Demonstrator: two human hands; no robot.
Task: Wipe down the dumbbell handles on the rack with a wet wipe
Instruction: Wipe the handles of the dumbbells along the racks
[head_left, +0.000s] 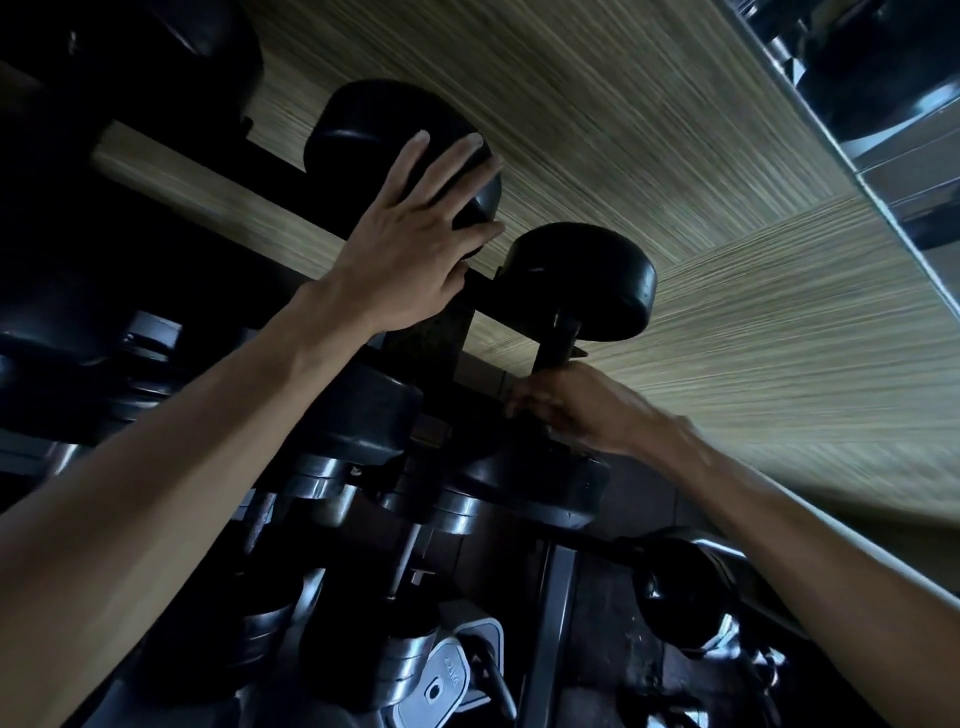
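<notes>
Left hand: while straight-fingered, the left hand (410, 244) rests on a round black dumbbell head (405, 150).
Right hand: the right hand (576, 405) grips a dark dumbbell handle (558, 343); blurred.
Surroundings: black steel rack (553, 623), chrome-collared dumbbells (457, 512) crowd below.

A striped wood-grain wall (675, 156) fills the background, with a shiny metal edge (831, 140) running diagonally at upper right.

Two bare hands are in view: the left hand (410, 244) and the right hand (576, 410). Two round black dumbbell heads stand out against the wood-grain wall (727, 156), a larger head (400, 150) and a smaller head (582, 280). Lower on the rack, several more dumbbells sit in shadow (too dark to count).
</notes>
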